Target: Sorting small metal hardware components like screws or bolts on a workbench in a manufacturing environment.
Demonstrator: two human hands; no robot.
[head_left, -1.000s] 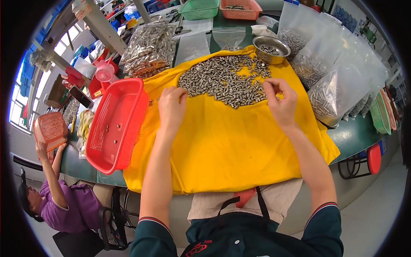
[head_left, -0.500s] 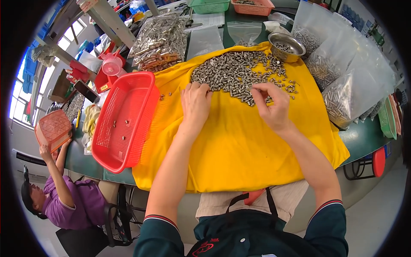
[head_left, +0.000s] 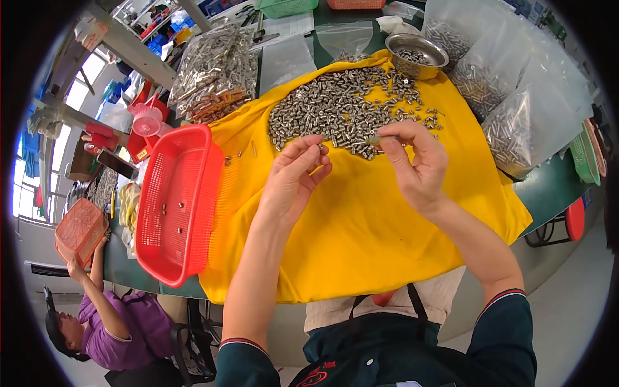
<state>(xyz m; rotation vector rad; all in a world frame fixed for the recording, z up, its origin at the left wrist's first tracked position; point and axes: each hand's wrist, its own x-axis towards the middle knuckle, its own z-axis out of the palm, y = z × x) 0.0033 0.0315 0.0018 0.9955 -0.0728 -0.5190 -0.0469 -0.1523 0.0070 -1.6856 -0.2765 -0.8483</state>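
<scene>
My left hand (head_left: 291, 182) is raised over the yellow cloth (head_left: 361, 238), thumb and fingers pinched on a small metal cylinder (head_left: 322, 149). Facing it, my right hand (head_left: 420, 169) is also closed in a pinch. A small, pale greenish tip shows at its fingertips, too blurred to name. Just beyond both hands a pile of small silvery metal cylinders (head_left: 335, 106) is spread on the cloth. A red perforated basket (head_left: 205, 200) to the left holds a few such pieces.
A steel bowl (head_left: 422, 66) of metal parts stands behind the pile. Clear bags of parts (head_left: 509, 132) crowd the right; bagged metal pieces (head_left: 216, 71) are stacked far left. At the left, a co-worker in a purple shirt (head_left: 132, 322) holds an orange basket (head_left: 80, 229).
My left hand has lifted off the pile's edge and turned, now with a metal cylinder at its fingertips. The right hand has shifted slightly right. The whole view has shifted a little.
</scene>
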